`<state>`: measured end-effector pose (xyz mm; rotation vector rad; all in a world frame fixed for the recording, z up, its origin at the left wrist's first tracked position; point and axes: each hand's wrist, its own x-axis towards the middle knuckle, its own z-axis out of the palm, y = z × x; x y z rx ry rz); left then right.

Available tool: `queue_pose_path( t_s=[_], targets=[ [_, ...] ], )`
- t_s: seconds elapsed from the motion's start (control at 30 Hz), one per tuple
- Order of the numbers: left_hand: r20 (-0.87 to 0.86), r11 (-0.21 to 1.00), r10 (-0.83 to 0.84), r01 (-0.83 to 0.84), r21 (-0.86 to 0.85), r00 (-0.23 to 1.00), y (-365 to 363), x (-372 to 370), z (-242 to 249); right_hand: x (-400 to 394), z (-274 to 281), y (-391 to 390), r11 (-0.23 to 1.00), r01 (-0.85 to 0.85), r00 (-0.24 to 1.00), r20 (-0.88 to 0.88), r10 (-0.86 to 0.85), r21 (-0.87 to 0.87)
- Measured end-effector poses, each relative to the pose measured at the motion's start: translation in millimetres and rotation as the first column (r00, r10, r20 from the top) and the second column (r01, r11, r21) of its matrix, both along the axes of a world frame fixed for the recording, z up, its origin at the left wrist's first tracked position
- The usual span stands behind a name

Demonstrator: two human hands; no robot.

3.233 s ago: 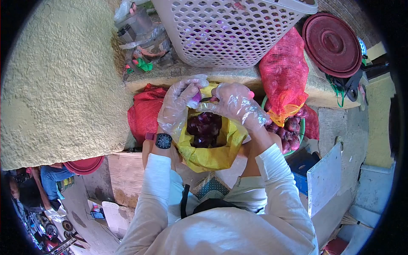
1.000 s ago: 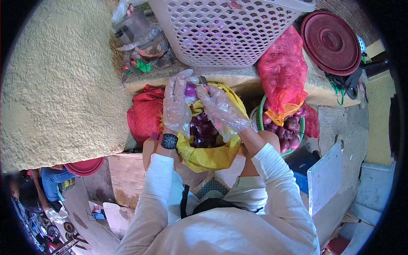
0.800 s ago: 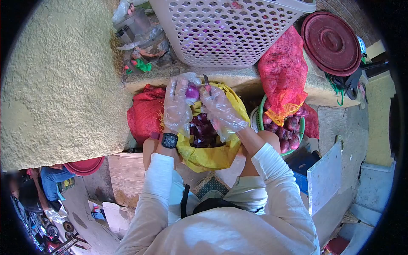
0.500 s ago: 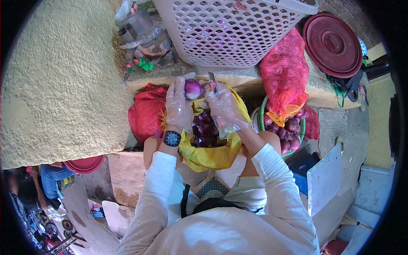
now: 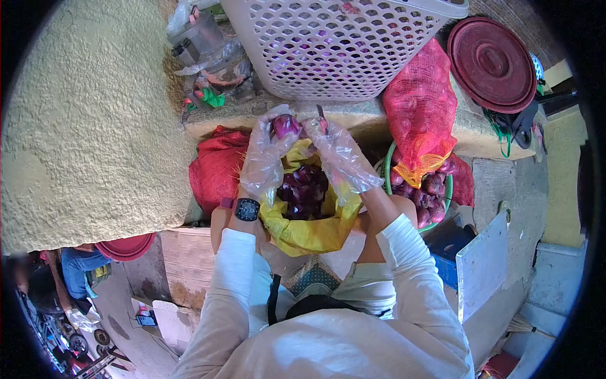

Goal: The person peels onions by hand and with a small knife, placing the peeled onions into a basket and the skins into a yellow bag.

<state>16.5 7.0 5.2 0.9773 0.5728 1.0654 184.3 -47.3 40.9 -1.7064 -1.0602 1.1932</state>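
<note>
While the gloved left hand (image 5: 265,151) grips a red onion (image 5: 285,125) above the yellow bag (image 5: 309,234), the right hand (image 5: 338,151) pinches a small knife (image 5: 322,114) beside it. Firm, light, probably slick under plastic gloves; best cupped round its middle.

White basket (image 5: 334,44) cut off at top, knife (image 5: 321,114) mostly hidden in right hand (image 5: 338,155)

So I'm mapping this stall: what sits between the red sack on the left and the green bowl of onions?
In the head view, a yellow bag of peels sits between red sack and green bowl.
</note>
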Motion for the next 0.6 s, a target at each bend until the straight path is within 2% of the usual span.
queue_pose_path(
  t_s=[0.03,0.1,0.17,0.23,0.3,0.33,0.4,0.47,0.53,0.6],
  targets=[
    [0.027,0.997,-0.032,0.031,0.068,0.999,-0.2,-0.6,2.5,-1.8,-1.5,0.6,1.0,0.001,1.0,-0.001,-0.001,0.001],
    [0.012,0.998,-0.033,0.032,0.047,0.999,-3.8,0.7,7.0,-8.2,-0.7,1.5,0.995,0.024,0.963,-0.269,0.003,0.095],
    [-0.002,0.999,-0.03,0.03,0.026,1.0,-6.0,1.4,8.9,-11.7,6.9,-2.1,0.996,0.038,0.954,-0.301,-0.012,0.08],
    [-0.013,0.997,-0.031,0.032,0.075,0.999,-7.1,1.2,8.9,-12.3,5.0,-1.1,0.997,0.052,0.942,-0.334,-0.028,0.063],
    [-0.026,0.997,-0.046,0.048,0.061,0.999,-6.3,-1.5,12.3,-9.7,-4.4,4.3,0.998,0.03,0.996,-0.091,-0.024,0.06],
    [-0.04,0.997,-0.06,0.062,0.048,0.997,-6.0,-2.9,15.4,-9.2,-3.7,3.6,0.998,0.029,0.996,-0.09,-0.023,0.06],
    [0.002,0.997,-0.078,0.078,0.015,0.997,-8.6,-4.0,20.9,-8.2,0.2,1.5,0.982,-0.004,0.996,-0.09,0.021,0.191],
    [0.046,0.995,-0.094,0.095,-0.018,0.995,-10.8,-3.2,21.8,-5.8,-19.9,1.5,0.977,-0.005,0.995,-0.101,0.027,0.213],
    [-0.08,0.987,-0.109,0.117,0.112,0.991,-10.8,-3.4,19.5,-7.1,-25.4,2.8,0.971,-0.004,0.993,-0.116,0.032,0.238],
    [-0.047,0.986,-0.129,0.133,0.101,0.991,-6.4,-3.6,13.4,-5.9,-28.7,2.7,0.954,0.036,0.999,0.018,-0.043,0.298]
  ],
)
